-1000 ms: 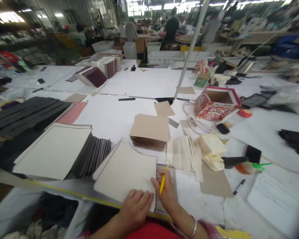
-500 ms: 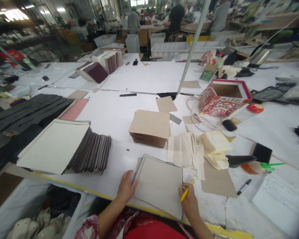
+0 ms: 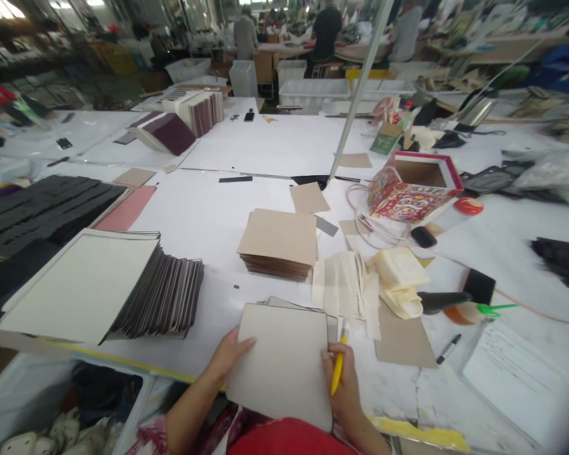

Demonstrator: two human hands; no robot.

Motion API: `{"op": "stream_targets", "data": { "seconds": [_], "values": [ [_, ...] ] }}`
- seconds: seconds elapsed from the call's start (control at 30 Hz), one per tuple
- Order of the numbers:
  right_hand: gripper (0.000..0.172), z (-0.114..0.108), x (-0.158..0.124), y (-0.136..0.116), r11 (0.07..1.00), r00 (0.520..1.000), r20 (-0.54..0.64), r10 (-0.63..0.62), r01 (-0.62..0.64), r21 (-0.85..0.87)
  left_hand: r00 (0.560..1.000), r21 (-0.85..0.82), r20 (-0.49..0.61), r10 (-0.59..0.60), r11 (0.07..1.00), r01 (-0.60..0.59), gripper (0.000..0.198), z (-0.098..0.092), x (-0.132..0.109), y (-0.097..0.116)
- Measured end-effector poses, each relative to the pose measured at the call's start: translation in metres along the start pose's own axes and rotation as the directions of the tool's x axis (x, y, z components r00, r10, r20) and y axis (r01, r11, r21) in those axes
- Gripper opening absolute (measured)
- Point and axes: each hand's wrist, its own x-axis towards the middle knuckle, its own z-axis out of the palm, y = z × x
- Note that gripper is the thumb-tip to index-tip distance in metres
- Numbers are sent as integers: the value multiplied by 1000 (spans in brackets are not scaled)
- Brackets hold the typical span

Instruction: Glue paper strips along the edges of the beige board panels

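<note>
A flat pale grey board [image 3: 279,360] with thin dark edges is in front of me, overhanging the near table edge. Beneath its far side, the corners of more boards [image 3: 289,303] stick out. My left hand [image 3: 232,354] grips the board's left edge, thumb on top and fingers underneath. At the right edge, my right hand [image 3: 344,376] is closed around a yellow pen-like tool [image 3: 337,373], its pale tip pointing away from me. The fingers of that hand also touch the board's edge. Beyond the board stands a stack of tan cardboard sheets [image 3: 279,237].
To the left, a fanned pile of dark-edged boards [image 3: 165,297] leans beside black material [image 3: 52,208]. Fabric strips [image 3: 344,284], a cream bundle [image 3: 401,272], a black pen [image 3: 449,349], a written sheet [image 3: 507,379] and a red patterned box [image 3: 408,196] lie rightward. A metal pole [image 3: 360,95] rises behind.
The top board has shifted left and toward me off the boards beneath, both hands moving with it. The yellow tool now points more upright. The whole view has turned slightly right.
</note>
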Motion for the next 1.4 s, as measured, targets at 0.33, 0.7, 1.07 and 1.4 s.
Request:
{"op": "stream_targets", "data": {
  "seconds": [0.33, 0.7, 1.07, 1.4],
  "values": [
    [32, 5, 9, 54, 931, 985, 3, -173, 164, -327, 698, 960, -157, 698, 275, -60, 55, -92, -14, 27],
    [29, 34, 20, 94, 906, 980, 8, -197, 185, -379, 852, 930, 178, 492, 198, -308, 46, 35, 19, -52],
    [41, -6, 62, -19, 994, 947, 318, 53, -21, -104, 622, 682, 718, 313, -137, -718, 36, 56, -24, -72],
    [26, 88, 49, -21, 959, 656, 740, 147, -279, 57, 635, 714, 683, 361, -145, -685, 35, 59, -30, -77]
  ]
}}
